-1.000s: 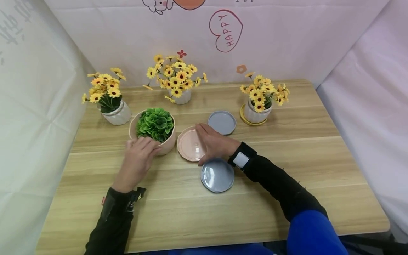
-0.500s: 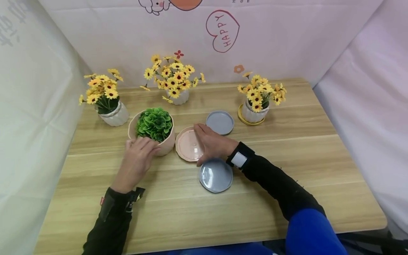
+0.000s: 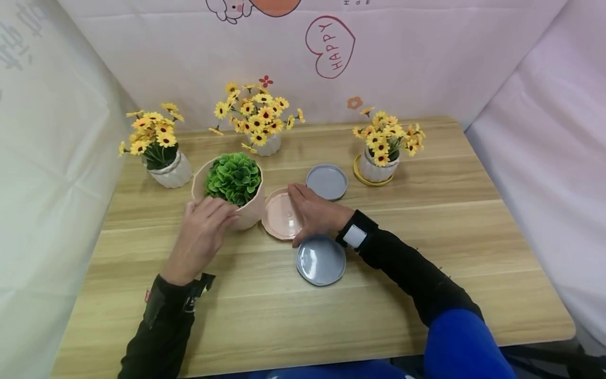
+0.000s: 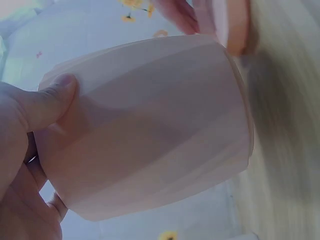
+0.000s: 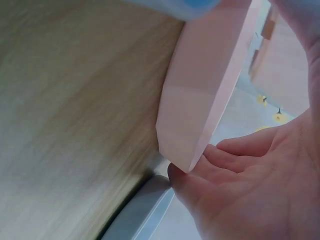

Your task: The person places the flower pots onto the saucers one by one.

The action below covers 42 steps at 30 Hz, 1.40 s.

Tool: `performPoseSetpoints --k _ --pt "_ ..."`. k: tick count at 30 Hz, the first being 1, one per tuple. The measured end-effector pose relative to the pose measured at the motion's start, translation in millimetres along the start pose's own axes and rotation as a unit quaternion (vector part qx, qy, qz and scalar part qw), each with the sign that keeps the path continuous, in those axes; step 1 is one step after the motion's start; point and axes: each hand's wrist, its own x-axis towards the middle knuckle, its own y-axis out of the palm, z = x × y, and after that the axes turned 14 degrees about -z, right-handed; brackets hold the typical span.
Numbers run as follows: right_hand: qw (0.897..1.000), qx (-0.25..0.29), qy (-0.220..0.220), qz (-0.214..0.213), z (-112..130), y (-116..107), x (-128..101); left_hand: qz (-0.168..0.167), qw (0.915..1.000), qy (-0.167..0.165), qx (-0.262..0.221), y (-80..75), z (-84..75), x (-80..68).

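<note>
A pink plant pot (image 3: 252, 211) with a round green artificial plant (image 3: 234, 179) stands left of centre. My left hand (image 3: 201, 239) grips its near rim, thumb outside and fingers over the edge. In the left wrist view the pot's base (image 4: 245, 115) shows a gap to the wooden table. Just right of it lies a shallow pink saucer (image 3: 280, 215). My right hand (image 3: 323, 213) holds that saucer by its right side, thumb at the near edge and fingers at the far edge; the right wrist view shows fingertips against the saucer wall (image 5: 200, 85).
Two blue-grey saucers, one behind (image 3: 326, 182) and one in front (image 3: 322, 261), flank my right hand. Along the back stand white pots of yellow flowers at left (image 3: 171, 171), middle (image 3: 268, 145) and right (image 3: 376, 167), the right one on a yellow saucer (image 3: 360, 175).
The pink pot has risen and shifted slightly right and away in my left hand, with the plant in it. My right hand and the pink saucer stay in place.
</note>
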Motion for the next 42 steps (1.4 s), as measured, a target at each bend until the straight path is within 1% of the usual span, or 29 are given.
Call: performPoseSetpoints --k 3,5,7,9,12,14,16,23,27,32,34,35,37,39,40,41,42 --pt "1.0 0.012 0.0 0.001 -2.2 -1.0 -1.2 0.007 0.9998 0.012 -0.011 3.4 -7.4 7.4" --pt "1.0 0.031 -0.001 -0.002 -4.3 -2.0 -2.2 0.012 0.9995 0.022 -0.018 7.3 -12.8 11.2" --pt "0.998 0.06 -0.006 -0.011 -7.0 -3.7 -3.1 0.018 0.9991 0.033 -0.021 11.5 -18.6 14.7" --pt "0.995 0.097 -0.012 -0.023 -10.0 -6.5 -4.3 0.024 0.9986 0.044 -0.02 16.3 -24.1 17.1" --pt "0.99 0.134 -0.025 -0.044 -14.5 -12.2 -7.1 0.032 0.9977 0.055 -0.024 23.6 -31.3 18.9" --pt "0.988 0.143 -0.031 -0.056 -17.7 -16.0 -10.1 0.037 0.9971 0.059 -0.03 29.0 -34.8 18.7" --pt "0.987 0.141 -0.036 -0.065 -20.9 -19.2 -13.3 0.041 0.9966 0.061 -0.036 34.3 -37.4 18.3" --pt "0.986 0.134 -0.043 -0.092 -29.1 -25.0 -23.6 0.048 0.9947 0.079 -0.047 52.1 -40.8 16.2" --pt "0.982 0.154 -0.036 -0.106 -27.0 -29.9 -30.2 0.053 0.9941 0.079 -0.051 57.5 -42.0 16.0" --pt "0.976 0.188 -0.014 -0.112 -18.8 -31.2 -32.5 0.067 0.9935 0.073 -0.056 56.9 -40.2 13.7" --pt "0.972 0.201 -0.005 -0.12 -15.3 -31.2 -33.8 0.065 0.9939 0.065 -0.061 56.9 -39.6 13.3" --pt "0.971 0.203 -0.003 -0.125 -13.7 -31.1 -34.3 0.058 0.9948 0.058 -0.06 56.7 -39.4 13.4" --pt "0.968 0.208 -0.002 -0.138 -10.2 -30.9 -34.8 0.038 0.9974 0.033 -0.051 56.1 -38.5 12.8" --pt "0.967 0.203 -0.004 -0.151 -7.2 -30.4 -34.7 0.018 0.9991 -0.012 -0.037 55.0 -37.6 12.8" --pt "0.967 0.198 -0.007 -0.158 -5.9 -30.3 -34.3 0.016 0.9984 -0.044 -0.032 54.2 -37.3 13.1" --pt "0.968 0.192 -0.01 -0.164 -4.6 -30.2 -33.9 0.02 0.9964 -0.078 -0.027 53.9 -37.0 13.3" --pt "0.967 0.189 -0.014 -0.17 -3.6 -30.0 -33.1 0.034 0.9922 -0.116 -0.028 54.1 -36.7 13.2"
